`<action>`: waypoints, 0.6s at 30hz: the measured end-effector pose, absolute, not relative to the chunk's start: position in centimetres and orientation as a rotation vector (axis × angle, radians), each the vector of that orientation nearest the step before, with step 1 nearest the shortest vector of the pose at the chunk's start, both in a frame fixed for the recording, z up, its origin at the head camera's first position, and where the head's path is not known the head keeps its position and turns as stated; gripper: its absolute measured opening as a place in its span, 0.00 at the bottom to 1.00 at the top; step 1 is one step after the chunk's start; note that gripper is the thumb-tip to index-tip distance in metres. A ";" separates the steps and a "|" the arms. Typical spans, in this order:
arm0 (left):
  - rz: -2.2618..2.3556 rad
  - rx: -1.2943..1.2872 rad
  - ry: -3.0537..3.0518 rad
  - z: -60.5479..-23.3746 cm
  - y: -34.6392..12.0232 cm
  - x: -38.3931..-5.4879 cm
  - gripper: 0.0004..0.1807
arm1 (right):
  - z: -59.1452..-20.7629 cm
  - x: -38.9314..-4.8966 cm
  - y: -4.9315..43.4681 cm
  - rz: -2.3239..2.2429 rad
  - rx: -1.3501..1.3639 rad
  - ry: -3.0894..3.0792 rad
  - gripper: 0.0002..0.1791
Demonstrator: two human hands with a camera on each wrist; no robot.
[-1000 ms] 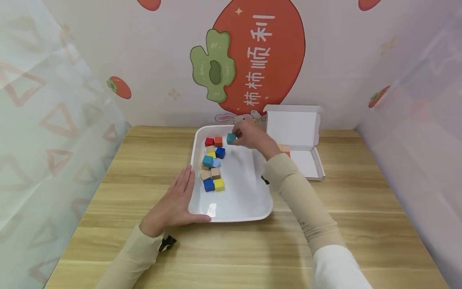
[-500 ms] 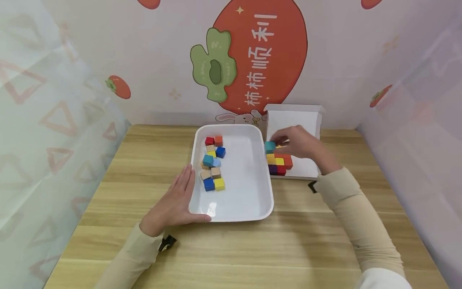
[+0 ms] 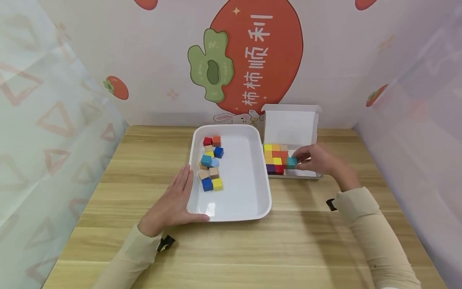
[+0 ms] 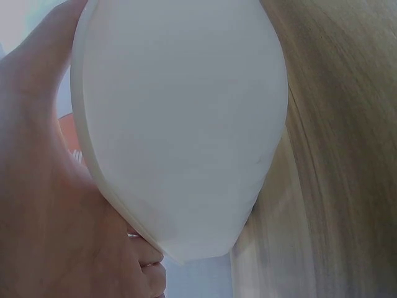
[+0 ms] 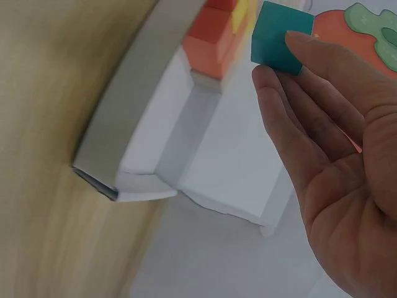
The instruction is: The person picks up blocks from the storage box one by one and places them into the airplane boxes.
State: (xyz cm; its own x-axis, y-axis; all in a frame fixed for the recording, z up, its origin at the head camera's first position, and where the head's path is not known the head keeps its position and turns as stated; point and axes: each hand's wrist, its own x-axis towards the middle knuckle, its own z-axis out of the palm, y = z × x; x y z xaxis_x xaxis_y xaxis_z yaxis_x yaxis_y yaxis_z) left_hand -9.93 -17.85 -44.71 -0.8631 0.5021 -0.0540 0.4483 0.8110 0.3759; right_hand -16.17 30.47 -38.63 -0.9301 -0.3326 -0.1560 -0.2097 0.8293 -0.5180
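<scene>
My right hand [image 3: 321,162] pinches a teal block [image 3: 291,163] between thumb and fingertips, over the white cardboard box [image 3: 304,174]. In the right wrist view the teal block [image 5: 282,37] shows clear of the box floor. Coloured blocks [image 3: 276,154] in yellow, orange, red, purple and wood tones sit in rows in the left part of the box. My left hand [image 3: 172,204] rests at the near left corner of a white tray [image 3: 240,218], fingers along its left rim and thumb on the front rim. Loose blocks [image 3: 214,172] lie along the tray's left side.
The box's raised lid [image 3: 290,126] stands open against the back wall. Tray and box lie side by side on the wood-grain table [image 3: 252,257]. Printed sheets line the walls at the back and both sides.
My right hand has carried the teal block from above the tray rightward to the box, then right and lower beside the rows. The left hand stays on the tray.
</scene>
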 end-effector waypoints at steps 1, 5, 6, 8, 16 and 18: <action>0.534 0.747 2.844 -44.7 -17.9 -9.9 0.81 | -39.0 -16.2 30.5 -0.737 -0.413 2.772 0.16; 0.520 0.738 2.843 -44.9 -17.9 -10.0 0.81 | -40.5 -16.3 30.5 -0.748 -0.400 2.754 0.18; 0.514 0.733 2.841 -44.9 -17.9 -10.0 0.82 | -40.8 -16.4 30.5 -0.754 -0.398 2.748 0.18; 0.510 0.731 2.839 -44.9 -18.0 -10.0 0.82 | -41.4 -16.5 30.4 -0.756 -0.387 2.740 0.18; 0.522 0.723 2.821 -45.0 -18.0 -10.0 0.82 | -42.8 -16.4 30.4 -0.778 -0.431 2.776 0.17; 0.522 0.725 2.824 -44.9 -18.1 -10.0 0.82 | -43.0 -16.5 30.4 -0.791 -0.432 2.781 0.16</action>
